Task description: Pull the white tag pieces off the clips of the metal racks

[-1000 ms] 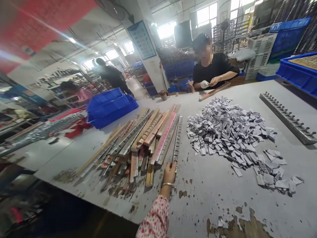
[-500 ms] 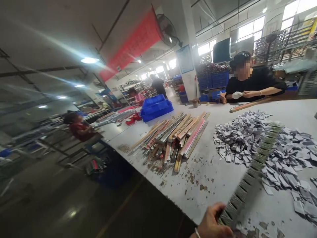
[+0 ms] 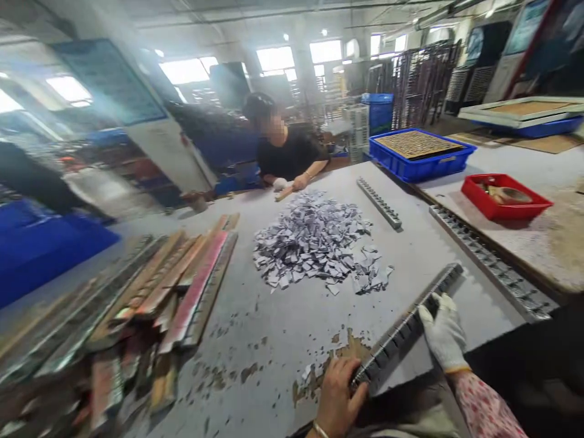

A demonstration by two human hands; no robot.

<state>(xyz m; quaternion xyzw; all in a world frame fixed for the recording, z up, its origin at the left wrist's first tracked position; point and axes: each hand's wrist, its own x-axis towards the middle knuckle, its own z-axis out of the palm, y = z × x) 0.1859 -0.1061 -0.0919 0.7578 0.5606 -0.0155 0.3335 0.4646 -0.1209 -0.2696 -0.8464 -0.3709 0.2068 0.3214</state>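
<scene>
A long grey slotted bar lies slantwise over the near edge of the white table. Bare and with a bracelet at the wrist, my left hand grips its near end between thumb and fingers. My right hand, in a white glove, holds the bar nearer its far end, thumb and fingers at its sides. Beyond the bar is a heap of small white pieces. Two more slotted metal bars lie to the right, a short one and a long one.
Wooden and metal strips are piled at the left, by a blue bin. A person in black sits across the table. At the right are a blue crate and a red tray.
The view has swung to the right. The bar has come closer and lower, still in my left hand. My gloved right hand now shows, on the bar too.
</scene>
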